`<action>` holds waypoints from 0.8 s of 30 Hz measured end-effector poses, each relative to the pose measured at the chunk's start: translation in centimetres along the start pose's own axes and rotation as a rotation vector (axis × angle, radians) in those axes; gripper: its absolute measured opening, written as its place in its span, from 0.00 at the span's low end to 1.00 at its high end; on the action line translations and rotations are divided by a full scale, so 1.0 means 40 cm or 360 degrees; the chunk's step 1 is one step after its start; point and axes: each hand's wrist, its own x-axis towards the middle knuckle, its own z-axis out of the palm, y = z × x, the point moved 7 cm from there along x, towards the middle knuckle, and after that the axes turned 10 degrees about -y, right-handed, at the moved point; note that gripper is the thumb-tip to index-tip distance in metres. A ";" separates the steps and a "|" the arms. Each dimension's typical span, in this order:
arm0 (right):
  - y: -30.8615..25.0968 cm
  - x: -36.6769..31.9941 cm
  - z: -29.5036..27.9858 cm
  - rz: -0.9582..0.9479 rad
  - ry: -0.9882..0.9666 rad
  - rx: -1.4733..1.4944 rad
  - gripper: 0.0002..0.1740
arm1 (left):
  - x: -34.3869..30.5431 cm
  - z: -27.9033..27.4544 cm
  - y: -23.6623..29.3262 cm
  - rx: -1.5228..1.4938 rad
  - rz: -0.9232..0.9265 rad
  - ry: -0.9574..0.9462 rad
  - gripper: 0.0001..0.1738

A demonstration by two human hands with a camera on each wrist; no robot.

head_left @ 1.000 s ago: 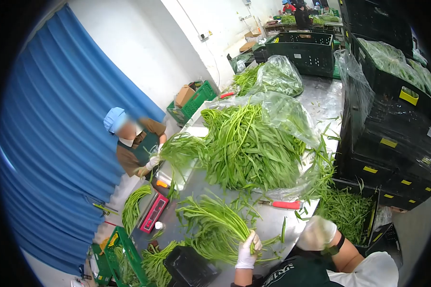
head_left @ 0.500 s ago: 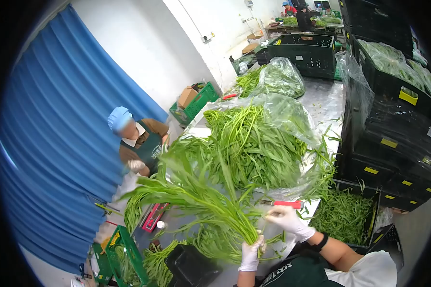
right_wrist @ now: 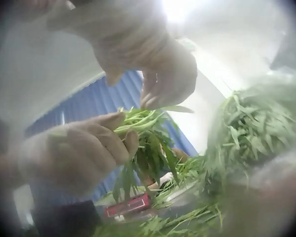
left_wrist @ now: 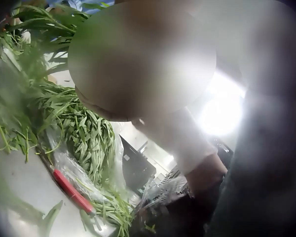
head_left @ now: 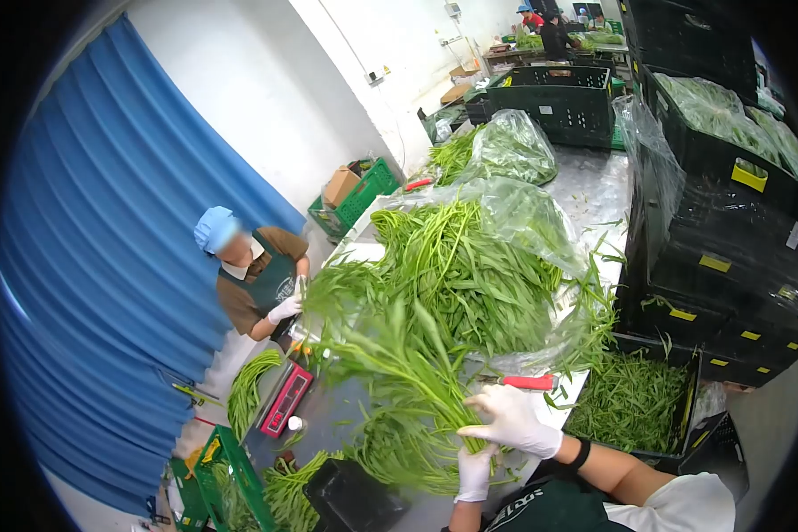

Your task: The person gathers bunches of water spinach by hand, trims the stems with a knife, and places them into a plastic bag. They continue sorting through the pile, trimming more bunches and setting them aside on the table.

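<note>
My gloved left hand (head_left: 474, 474) grips a bunch of water spinach (head_left: 417, 377) by its stems over the table's near edge, the leaves fanning away to the left. Just above it, my gloved right hand (head_left: 516, 421) reaches over the same stems, thumb and fingers parted. In the right wrist view, the left hand (right_wrist: 84, 153) wraps the stem ends. The right hand's bent fingertips (right_wrist: 150, 98) are right at the stems, with a gap to the thumb. A blurred pale shape hides most of the left wrist view.
A large heap of water spinach (head_left: 479, 275) covers the middle of the table. A red-handled knife (head_left: 528, 383) lies before it. Nearby are a red scale (head_left: 285, 401), a black container (head_left: 355, 492) and a crate of loose leaves (head_left: 638, 399). Another person (head_left: 257, 270) works across the table.
The left hand has raised the bunch from the table and shifted slightly right. My right hand has come from the right edge to the stems. The other person's hand has returned to the table.
</note>
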 end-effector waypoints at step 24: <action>-0.027 -0.058 0.057 -0.0680 -0.0397 -0.0372 0.05 | -0.008 -0.002 -0.019 -0.0583 -0.0215 -0.0164 0.03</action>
